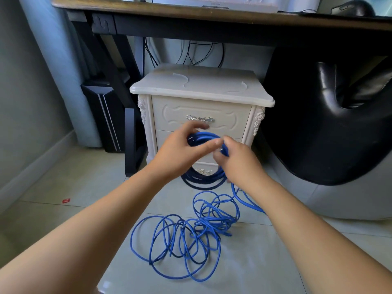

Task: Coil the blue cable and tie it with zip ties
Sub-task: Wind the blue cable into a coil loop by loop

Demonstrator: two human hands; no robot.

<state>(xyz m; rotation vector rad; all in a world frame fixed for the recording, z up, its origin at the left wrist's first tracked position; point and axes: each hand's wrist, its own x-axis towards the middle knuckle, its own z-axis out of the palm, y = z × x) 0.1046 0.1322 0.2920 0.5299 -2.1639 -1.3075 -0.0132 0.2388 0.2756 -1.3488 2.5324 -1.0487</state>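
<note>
A coil of the blue cable (203, 138) hangs upright in front of the white cabinet, held between both hands. My left hand (181, 150) grips the coil's upper left, thumb stretched across to the right. My right hand (238, 160) is closed on the coil's right side, where a strand runs down to the floor. The rest of the blue cable lies in a loose tangle of loops (186, 234) on the tiles below my forearms. Two white zip ties (180, 78) lie curved on the cabinet top.
The white two-drawer cabinet (201, 115) stands under a wooden desk (191, 13). A black chair (331, 115) fills the right. A black computer case (106, 115) stands at the left by the wall. A small red scrap (66, 200) lies on the tiles.
</note>
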